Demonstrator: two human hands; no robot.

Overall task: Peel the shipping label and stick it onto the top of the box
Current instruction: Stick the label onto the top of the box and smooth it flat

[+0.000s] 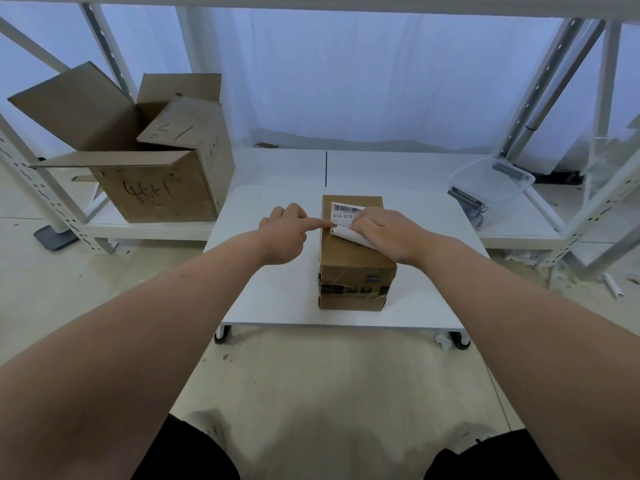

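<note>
A taped brown cardboard box stands on a small white table. A white shipping label with a barcode and "010-010" lies on the far part of the box's top. Its near edge curls up, showing a white underside. My left hand points with the index finger, whose tip presses the label's left edge. The other fingers are curled. My right hand rests over the label's right half and grips the curled near part. The label's right side is hidden under that hand.
A large open cardboard box with handwriting sits on a low white shelf at the left. A clear plastic tub lies at the right on the shelf. White metal rack posts frame both sides. The table has castors.
</note>
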